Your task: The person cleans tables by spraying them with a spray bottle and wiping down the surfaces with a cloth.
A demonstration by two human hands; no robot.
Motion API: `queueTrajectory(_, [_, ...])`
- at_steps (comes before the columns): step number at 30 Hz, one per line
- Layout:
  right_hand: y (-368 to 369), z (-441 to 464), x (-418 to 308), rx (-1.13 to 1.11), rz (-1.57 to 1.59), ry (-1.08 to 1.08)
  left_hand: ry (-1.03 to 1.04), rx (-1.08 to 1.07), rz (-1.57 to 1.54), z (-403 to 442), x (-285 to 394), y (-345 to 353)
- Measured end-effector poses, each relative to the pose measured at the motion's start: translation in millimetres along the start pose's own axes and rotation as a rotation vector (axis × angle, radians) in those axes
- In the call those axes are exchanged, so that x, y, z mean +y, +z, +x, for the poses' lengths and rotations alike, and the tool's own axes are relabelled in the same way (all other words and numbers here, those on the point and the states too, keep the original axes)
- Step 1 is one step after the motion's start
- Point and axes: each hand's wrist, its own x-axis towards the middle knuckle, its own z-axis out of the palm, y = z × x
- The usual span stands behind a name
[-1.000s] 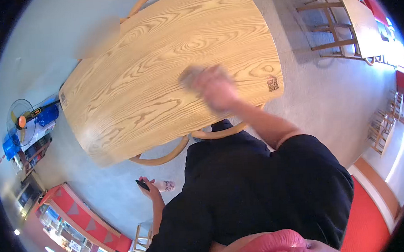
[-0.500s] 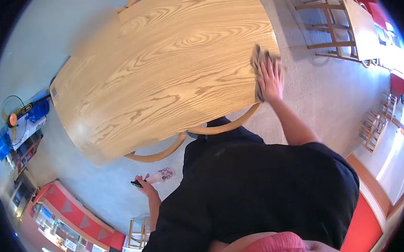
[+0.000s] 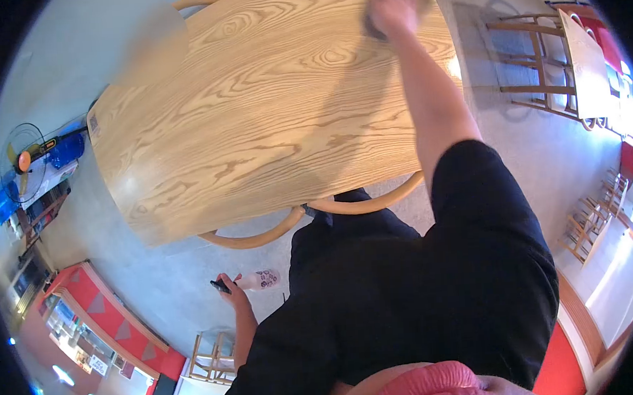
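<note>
A brownish-grey cloth (image 3: 374,27) lies under my right hand (image 3: 395,9), pressed against the far right part of the wooden table (image 3: 255,115). The hand is smeared by motion and its fingertips reach the top edge of the view. Low at my left side, away from the tabletop, my left hand (image 3: 232,289) is closed around the neck of a spray bottle (image 3: 266,279). The bottle has a black nozzle and a pale body with dark flower-like patterns, and it is tilted on its side.
Curved wooden chair backs (image 3: 374,200) sit against the table's near edge. On the left are a standing fan (image 3: 25,161) and blue containers (image 3: 67,150). Another table (image 3: 585,65) with chairs stands at right. A red-fronted counter (image 3: 96,302) is at lower left.
My right hand has slid with the cloth from the table's near right edge to its far side, the arm now stretched out. My left hand still grips the spray bottle.
</note>
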Motion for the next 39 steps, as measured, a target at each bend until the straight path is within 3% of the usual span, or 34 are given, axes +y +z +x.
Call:
queueTrajectory(1, [44, 21, -18, -0.023, 0.205, 0.130, 0.003, -0.002, 0.002, -1, 1, -2])
queueTrajectory(2, [68, 30, -55, -0.066, 0.180, 0.042, 0.004, -0.005, -0.001, -2, 1, -2])
queueTrajectory(3, [75, 23, -95, -0.080, 0.024, -0.227, 0.003, -0.011, -0.002, -4, 2, -1])
queueTrajectory(5, [124, -21, -174, -0.047, -0.061, -0.439, -0.008, 0.061, -0.034, -9, 5, 7])
queueTrajectory(6, [101, -65, -208, -0.186, 0.000, -0.565, -0.008, 0.061, -0.037, -10, 5, 6])
queueTrajectory(7, [120, -109, -233, -0.154, 0.178, -0.704, -0.015, 0.072, -0.018, -9, 4, 9])
queueTrajectory(9, [71, -192, -267, -0.480, -0.035, -0.914, -0.014, 0.087, -0.006, -3, 3, 11])
queueTrajectory(10, [72, -236, -255, -0.496, 0.206, -0.986, -0.012, 0.081, -0.006, 0, 0, 12])
queueTrajectory(11, [70, -271, -232, -0.460, 0.224, -1.101, -0.012, 0.074, -0.004, 0, -1, 12])
queueTrajectory(13, [54, -291, -184, -0.513, 0.238, -1.108, -0.040, 0.089, -0.061, -5, 1, 10])
queueTrajectory(14, [45, -288, -159, -0.598, 0.237, -0.996, -0.066, 0.104, -0.107, -6, 0, 11])
queueTrajectory(15, [13, -249, -133, -0.821, 0.227, -0.697, -0.075, 0.112, -0.118, -8, -2, 13])
queueTrajectory(17, [18, -196, -62, -0.428, -0.241, -0.565, -0.118, 0.163, -0.141, -15, -8, 8])
queueTrajectory(18, [19, -159, -27, -0.307, -0.391, -0.288, -0.131, 0.166, -0.138, -18, -17, 2])
queueTrajectory(19, [6, -113, 1, -0.345, -0.398, -0.064, -0.142, 0.172, -0.140, -15, -28, 3])
queueTrajectory(21, [36, -48, 90, -0.004, -0.363, 0.027, -0.157, 0.200, -0.162, -10, -37, 7])
queueTrajectory(22, [40, -11, 112, 0.010, -0.321, 0.134, -0.120, 0.163, -0.112, -12, -41, 7])
queueTrajectory(25, [59, 70, 97, 0.027, -0.183, 0.332, -0.088, 0.126, -0.070, -33, -53, 8])
queueTrajectory(28, [110, 118, 20, 0.072, -0.362, 0.167, -0.118, 0.125, -0.089, -45, -60, 4])
queueTrajectory(32, [178, 65, -190, 0.190, -0.103, -0.466, -0.159, 0.136, -0.151, -51, -65, -1])
queueTrajectory(35, [187, -39, -318, -0.145, 0.152, -0.565, -0.153, 0.105, -0.124, -49, -43, -7])
queueTrajectory(37, [165, -119, -347, -0.265, 0.135, -0.882, -0.122, 0.100, -0.079, -39, -42, -17])
queueTrajectory(39, [132, -183, -341, -0.372, 0.072, -1.064, -0.097, 0.087, -0.048, -31, -41, -18])
